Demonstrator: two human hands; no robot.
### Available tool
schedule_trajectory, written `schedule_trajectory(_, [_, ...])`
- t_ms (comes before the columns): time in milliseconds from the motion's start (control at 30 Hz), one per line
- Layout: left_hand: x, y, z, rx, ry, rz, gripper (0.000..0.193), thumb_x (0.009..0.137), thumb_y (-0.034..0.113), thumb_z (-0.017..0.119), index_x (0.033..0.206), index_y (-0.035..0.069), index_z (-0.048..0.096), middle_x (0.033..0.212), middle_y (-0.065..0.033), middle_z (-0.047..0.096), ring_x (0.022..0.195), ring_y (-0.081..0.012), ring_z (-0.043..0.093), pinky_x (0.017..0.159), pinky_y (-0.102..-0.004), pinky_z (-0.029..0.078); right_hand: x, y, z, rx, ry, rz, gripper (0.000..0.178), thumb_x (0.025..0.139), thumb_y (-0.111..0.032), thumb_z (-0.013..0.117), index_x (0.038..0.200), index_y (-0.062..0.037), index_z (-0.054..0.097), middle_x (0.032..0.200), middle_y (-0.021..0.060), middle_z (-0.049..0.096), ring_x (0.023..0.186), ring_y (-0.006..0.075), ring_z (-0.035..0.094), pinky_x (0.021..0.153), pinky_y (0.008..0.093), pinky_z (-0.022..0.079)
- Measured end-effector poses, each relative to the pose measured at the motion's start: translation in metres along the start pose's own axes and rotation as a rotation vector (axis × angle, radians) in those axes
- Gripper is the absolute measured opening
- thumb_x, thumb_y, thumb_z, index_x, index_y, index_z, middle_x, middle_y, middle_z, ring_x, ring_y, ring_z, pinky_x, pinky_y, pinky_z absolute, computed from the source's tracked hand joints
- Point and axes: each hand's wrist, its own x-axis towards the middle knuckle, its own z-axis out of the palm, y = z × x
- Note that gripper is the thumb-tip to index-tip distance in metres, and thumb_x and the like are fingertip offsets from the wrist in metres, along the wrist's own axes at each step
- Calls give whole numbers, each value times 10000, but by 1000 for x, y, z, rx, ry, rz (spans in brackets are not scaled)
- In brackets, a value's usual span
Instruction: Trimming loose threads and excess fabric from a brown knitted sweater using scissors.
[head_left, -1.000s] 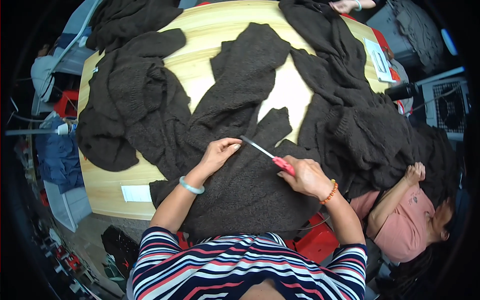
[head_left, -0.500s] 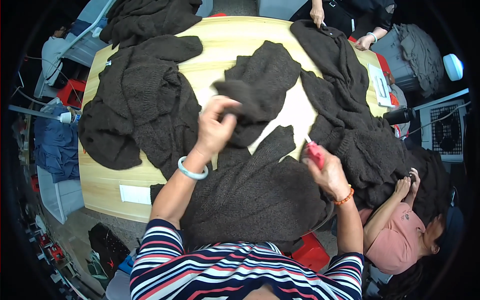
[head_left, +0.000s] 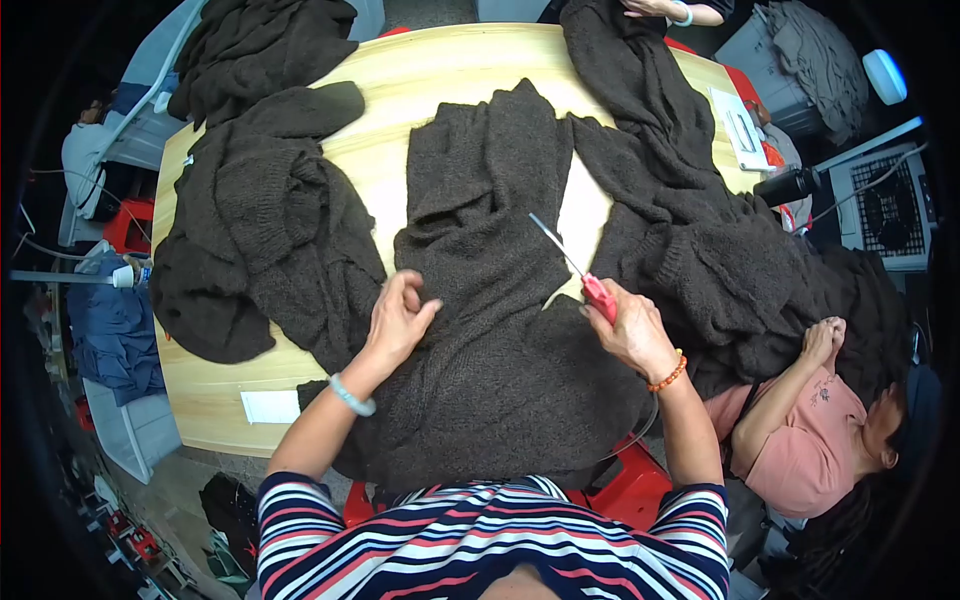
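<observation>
A dark brown knit sweater [head_left: 500, 400] lies across the near side of the table against my body, one part reaching away up the middle. My left hand [head_left: 395, 325] is over its left side, fingers loosely bent and thumb apart, with nothing visible between them. In my right hand [head_left: 635, 335] is a pink-handled tool [head_left: 600, 298] with a thin metal shaft. The shaft points away and to the left, above the knit. My fingers are wrapped round the handle. What kind of tool it is does not show clearly.
Dark knit garments [head_left: 265, 210] are heaped at the left, with another pile [head_left: 700, 250] at the right. A white paper [head_left: 270, 407] lies at the table's near left edge. A co-worker in pink [head_left: 800, 440] sits at the right. Another person's hand [head_left: 655, 8] shows at the far edge.
My left hand has let go of the knit part and come back toward me. That part now lies flatter up the middle. The tool's shaft has come into fuller view.
</observation>
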Motion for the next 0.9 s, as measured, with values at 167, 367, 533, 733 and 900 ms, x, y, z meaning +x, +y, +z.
schedule_trajectory(167, [26, -15, 9, 387, 139, -90, 697, 746, 267, 790, 1316, 24, 470, 1195, -210, 541, 1107, -369, 508, 958, -461, 410, -3, -11, 3, -11, -57, -27, 228, 874, -198, 630, 1037, -45, 583, 822, 226, 639, 814, 415, 638, 713, 450, 506])
schedule_trajectory(367, [-12, 11, -9, 343, 198, 578, 230, 673, -35, 644, 890, 13, 587, 800, -148, 539, 782, -352, 541, 692, -437, 452, -6, 0, 3, -28, -43, 4, 253, 875, -203, 630, 1065, -42, 586, 830, 233, 641, 819, 418, 638, 725, 455, 505])
schedule_trajectory(533, [-91, 90, 10, 136, -610, 758, 129, 849, 169, 639, 941, 79, 633, 799, -70, 527, 815, -258, 548, 704, -381, 455, 3, -5, 5, -11, -48, -10, 249, 872, -198, 630, 1062, -41, 590, 781, 233, 631, 798, 419, 637, 700, 457, 504])
schedule_trajectory(733, [-45, 65, 26, -88, -98, 464, 190, 843, 86, 630, 1023, 27, 610, 956, -137, 591, 862, -296, 583, 780, -403, 487, 2, -21, 11, -25, -79, -82, 258, 859, -200, 649, 1064, -53, 593, 748, 212, 632, 751, 405, 640, 661, 451, 505])
schedule_trajectory(900, [0, -31, 27, 160, 184, -132, 759, 796, 230, 732, 1400, -11, 339, 1302, -256, 421, 1204, -415, 433, 1040, -435, 374, -5, -24, 17, -49, -112, -109, 183, 867, -203, 634, 969, -67, 568, 716, 201, 626, 727, 408, 638, 653, 496, 502])
